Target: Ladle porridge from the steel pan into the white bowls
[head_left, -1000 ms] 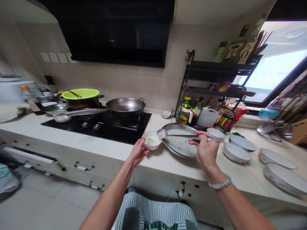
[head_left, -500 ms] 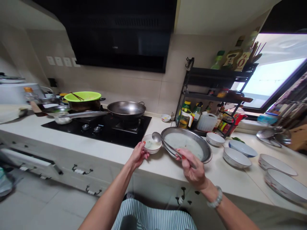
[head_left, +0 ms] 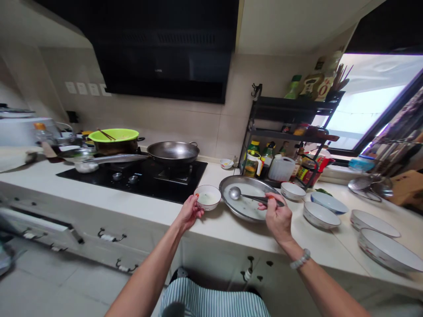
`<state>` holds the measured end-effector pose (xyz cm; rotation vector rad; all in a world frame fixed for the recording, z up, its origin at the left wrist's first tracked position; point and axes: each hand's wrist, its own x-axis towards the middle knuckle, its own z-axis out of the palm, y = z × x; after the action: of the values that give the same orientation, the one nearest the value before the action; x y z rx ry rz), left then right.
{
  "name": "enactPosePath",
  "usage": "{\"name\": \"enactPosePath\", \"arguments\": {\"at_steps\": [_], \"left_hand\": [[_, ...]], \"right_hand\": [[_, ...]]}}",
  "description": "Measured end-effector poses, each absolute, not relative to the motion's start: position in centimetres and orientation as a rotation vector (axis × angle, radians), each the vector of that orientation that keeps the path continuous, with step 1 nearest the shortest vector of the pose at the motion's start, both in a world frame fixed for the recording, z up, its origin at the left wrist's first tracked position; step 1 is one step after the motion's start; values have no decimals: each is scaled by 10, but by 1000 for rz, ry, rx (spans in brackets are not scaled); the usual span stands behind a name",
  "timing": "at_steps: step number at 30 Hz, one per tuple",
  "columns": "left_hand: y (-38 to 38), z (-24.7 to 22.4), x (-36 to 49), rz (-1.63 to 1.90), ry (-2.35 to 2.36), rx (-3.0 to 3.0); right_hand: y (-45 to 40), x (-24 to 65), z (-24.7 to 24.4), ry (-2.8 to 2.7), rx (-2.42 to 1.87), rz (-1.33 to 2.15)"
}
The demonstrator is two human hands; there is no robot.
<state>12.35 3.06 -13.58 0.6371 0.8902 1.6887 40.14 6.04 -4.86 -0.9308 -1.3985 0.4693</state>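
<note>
My left hand [head_left: 191, 212] grips the side of a small white bowl [head_left: 208, 198] holding some pale, milky soup with green bits. Right beside it on the counter stands a wide metal basin [head_left: 222, 193] of the same whitish soup. My right hand [head_left: 278, 216] is closed around the dark handle of a ladle [head_left: 235, 193]. The ladle's round head is over the left part of the basin, at or just above the liquid; which one I cannot tell.
A wok [head_left: 173, 152] sits on the black hob [head_left: 139, 180], left of a black spice rack [head_left: 294, 105] with bottles. Several white bowls [head_left: 321, 215] stand on the counter [head_left: 297, 240] at right. A green basin [head_left: 124, 133] with chopsticks tops a pot at back left.
The ladle has moved right, from over the small bowl to over the metal basin, as my right hand shifted right. My left hand stays on the bowl.
</note>
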Motion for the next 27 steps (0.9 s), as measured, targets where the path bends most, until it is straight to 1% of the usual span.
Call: {"name": "enactPosePath", "arguments": {"at_steps": [5,18,27], "left_hand": [[32,-137,122,1681,899,629],[32,-135,122,1682,910,599],[33,-138,121,1686,882,623]], "right_hand": [[61,400,-51,-1374,-949,540],[78,408,-42,-994,-989,780],[80,413,-29,-961,-961,789]]}}
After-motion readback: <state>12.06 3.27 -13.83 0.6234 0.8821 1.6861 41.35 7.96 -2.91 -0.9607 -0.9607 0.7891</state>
